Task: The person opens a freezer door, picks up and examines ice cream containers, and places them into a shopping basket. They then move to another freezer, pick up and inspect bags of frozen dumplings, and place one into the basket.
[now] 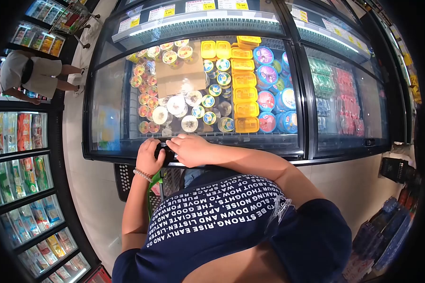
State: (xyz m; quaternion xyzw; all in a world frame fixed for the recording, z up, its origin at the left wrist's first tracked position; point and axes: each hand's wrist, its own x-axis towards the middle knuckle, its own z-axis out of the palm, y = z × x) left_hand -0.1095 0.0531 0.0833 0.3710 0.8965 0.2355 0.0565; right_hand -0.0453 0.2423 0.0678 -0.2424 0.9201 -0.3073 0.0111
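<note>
My left hand [151,155], with a beaded bracelet on the wrist, is closed at a black handle [162,145] on the front edge of the chest freezer [193,162]. From the other side my right hand [190,149] bends its fingers over the same handle, close to the left fingertips. The glass lid [113,106] lies between me and the goods. Below it are yellow tubs [246,94], round blue-lidded tubs [267,74], small round cups [215,89] and a piece of cardboard [182,70]. Part of the handle is hidden by my fingers.
A second freezer section [340,94] with green and pink packs adjoins on the right. A dark shopping basket or cart [124,181] stands below the freezer edge. On the left are upright glass-door fridges [19,174], a person [33,73] and a shopping cart [73,21].
</note>
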